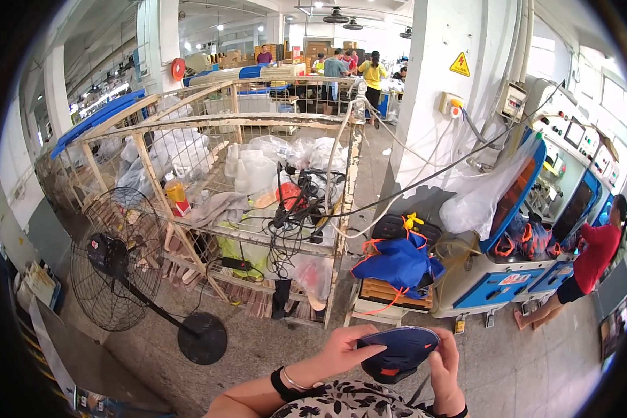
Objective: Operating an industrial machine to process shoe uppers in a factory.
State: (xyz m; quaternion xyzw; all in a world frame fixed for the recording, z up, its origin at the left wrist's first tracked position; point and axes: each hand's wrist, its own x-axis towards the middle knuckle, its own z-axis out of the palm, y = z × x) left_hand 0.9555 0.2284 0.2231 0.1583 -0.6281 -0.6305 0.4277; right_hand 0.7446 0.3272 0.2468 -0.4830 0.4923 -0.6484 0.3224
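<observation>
Close in front of my body, both hands hold a dark navy shoe upper (400, 348) with small orange patches and a pale edge along its top. My left hand (345, 352) grips its left end, with the thumb laid over the near face. On the other side, my right hand (444, 359) has its fingers closed round the right end, thumb on the near face. Fingers behind the piece are partly hidden. Beyond my hands, a blue cloth piece with orange cords (397, 263) lies on a small wooden-topped stand (390, 296).
A rusty wire cage cart (339, 209) holds plastic bags and tangled black cables (292, 209). To its left stands a black floor fan (202, 338). Along the right is a machine with blue doors (494, 287), shoes on its ledge and a person in red (599, 254). A cable stretches across.
</observation>
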